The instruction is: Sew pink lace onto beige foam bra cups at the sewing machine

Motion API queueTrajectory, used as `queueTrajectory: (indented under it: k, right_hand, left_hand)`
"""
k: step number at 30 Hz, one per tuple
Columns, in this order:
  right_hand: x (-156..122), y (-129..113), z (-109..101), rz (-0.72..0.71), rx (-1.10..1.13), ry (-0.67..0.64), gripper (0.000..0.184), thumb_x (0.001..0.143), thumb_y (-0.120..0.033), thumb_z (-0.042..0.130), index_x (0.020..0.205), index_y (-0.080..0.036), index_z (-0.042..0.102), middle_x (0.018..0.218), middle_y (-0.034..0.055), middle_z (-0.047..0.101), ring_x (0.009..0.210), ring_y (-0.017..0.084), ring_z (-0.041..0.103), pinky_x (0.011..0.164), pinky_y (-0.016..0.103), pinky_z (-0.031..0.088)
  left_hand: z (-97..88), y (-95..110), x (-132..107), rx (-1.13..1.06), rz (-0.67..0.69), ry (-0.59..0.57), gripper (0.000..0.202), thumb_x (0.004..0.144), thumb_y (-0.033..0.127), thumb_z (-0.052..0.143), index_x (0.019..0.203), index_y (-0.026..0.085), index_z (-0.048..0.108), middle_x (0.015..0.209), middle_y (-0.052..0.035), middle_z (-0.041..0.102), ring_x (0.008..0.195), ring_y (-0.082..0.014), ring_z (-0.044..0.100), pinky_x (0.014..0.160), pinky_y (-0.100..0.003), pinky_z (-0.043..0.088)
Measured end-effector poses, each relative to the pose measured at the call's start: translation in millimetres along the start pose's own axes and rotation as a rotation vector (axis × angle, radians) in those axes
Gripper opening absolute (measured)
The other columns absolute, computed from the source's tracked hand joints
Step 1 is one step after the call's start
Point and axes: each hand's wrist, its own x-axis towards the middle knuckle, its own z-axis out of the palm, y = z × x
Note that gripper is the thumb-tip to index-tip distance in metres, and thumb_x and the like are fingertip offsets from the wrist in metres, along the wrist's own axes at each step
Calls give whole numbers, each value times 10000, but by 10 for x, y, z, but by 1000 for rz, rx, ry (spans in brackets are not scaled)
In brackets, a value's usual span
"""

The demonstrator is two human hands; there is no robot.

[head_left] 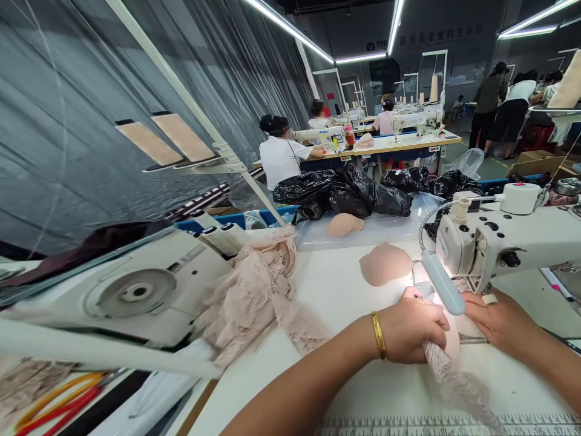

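My left hand (415, 327), with a gold bangle at the wrist, is closed on a strip of pale pink lace (465, 387). The strip trails from my fingers toward the table's front edge. Under that hand shows part of a beige moulded bra cup (452, 345). My right hand (503, 315) lies flat beside the needle area of a white sewing machine (535, 236), fingers stretched toward the left hand. A grey tube-shaped lamp (442, 281) lights the spot and hides part of the work. Behind my left hand rests another bra cup (385, 264).
A heap of lace (254, 297) lies left, beside a tilted white machine (136, 290) and a thread stand with cones (186, 136). Black plastic bags (349, 188) and a further cup (344, 224) are behind. A ruler tape (408, 426) lines the front edge. Several people sew beyond.
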Motion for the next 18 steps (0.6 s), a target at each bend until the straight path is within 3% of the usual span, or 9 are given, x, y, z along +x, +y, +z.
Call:
queueTrajectory:
  k: [10, 18]
  right_hand:
    - [-29, 26, -13, -51, -71, -74, 380, 998, -139, 409, 1146, -305, 717, 1156, 8, 760, 805, 215, 629, 720, 336, 459]
    - [4, 9, -58, -57, -72, -122, 364, 1000, -127, 381, 1092, -270, 702, 1109, 30, 758, 822, 219, 655, 729, 338, 482]
  left_hand:
    - [-24, -4, -8, -19, 57, 32, 11, 798, 225, 731, 806, 230, 736, 1158, -14, 753, 1025, -238, 681, 918, -392, 354]
    - [-38, -41, -9, 53, 31, 38, 67, 838, 216, 716, 772, 221, 727, 1165, -1, 749, 1013, -218, 669, 839, -375, 332]
